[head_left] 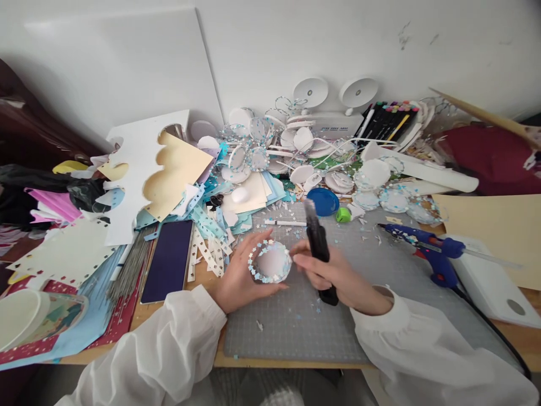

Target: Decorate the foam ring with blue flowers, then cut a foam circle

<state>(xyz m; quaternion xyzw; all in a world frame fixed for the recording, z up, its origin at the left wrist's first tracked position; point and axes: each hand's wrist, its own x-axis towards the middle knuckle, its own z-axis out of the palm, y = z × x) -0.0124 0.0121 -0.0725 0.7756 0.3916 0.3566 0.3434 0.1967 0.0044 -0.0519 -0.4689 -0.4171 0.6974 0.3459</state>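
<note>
My left hand (239,276) curls around a small round white paper piece (273,262), its rim lined with light blue and white stars. The piece is held above the grey cutting mat (291,332). My right hand (333,276) grips a black-handled tool (318,242) that stands nearly upright, its grey upper end blurred, so its exact kind is unclear. The right thumb and forefinger come together at the right side of the starred rim; whether they touch it or pinch a tiny star cannot be made out.
A blue glue gun (439,245) lies at the right with its cable trailing. Behind the hands are a blue lid (323,201), a white pen (285,223) and piled white paper discs (296,141). A phone (167,262), wires and a paper cup (40,316) are left.
</note>
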